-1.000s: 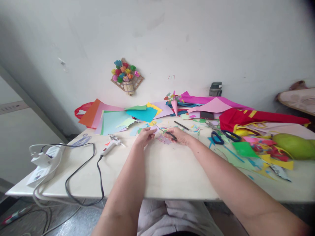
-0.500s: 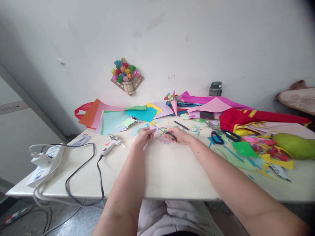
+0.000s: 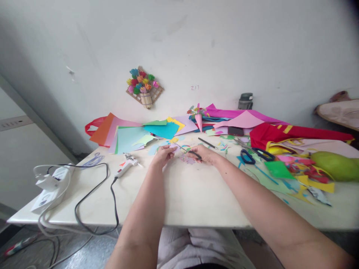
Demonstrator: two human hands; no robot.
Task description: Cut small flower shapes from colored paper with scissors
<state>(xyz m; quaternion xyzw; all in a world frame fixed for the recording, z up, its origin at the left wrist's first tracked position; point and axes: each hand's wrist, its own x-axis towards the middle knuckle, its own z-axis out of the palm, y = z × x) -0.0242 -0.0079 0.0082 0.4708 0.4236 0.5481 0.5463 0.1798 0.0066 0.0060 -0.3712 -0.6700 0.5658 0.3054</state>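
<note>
My right hand (image 3: 205, 154) is closed round the dark handles of a small pair of scissors (image 3: 194, 153), whose blades point up and left toward my other hand. Between the fingertips of my left hand (image 3: 165, 154) is a small piece of lilac paper (image 3: 174, 147), partly covered by the fingers. Just below the scissors, pinkish-purple paper scraps (image 3: 188, 160) lie on the table (image 3: 202, 194). Whether the blades touch the held paper is too small to make out.
Left of my hands lies a hot glue gun (image 3: 126, 166), corded toward a power strip (image 3: 53, 186). Coloured paper sheets (image 3: 130, 136) and a pink paper cone with flowers (image 3: 199, 121) line the back. Larger scissors (image 3: 254, 156), a black pen (image 3: 207, 143) and a green fruit-like object (image 3: 333, 164) lie rightward.
My left hand has shifted very slightly to the left with the lilac paper in it. The right hand and scissors stay almost in place.
</note>
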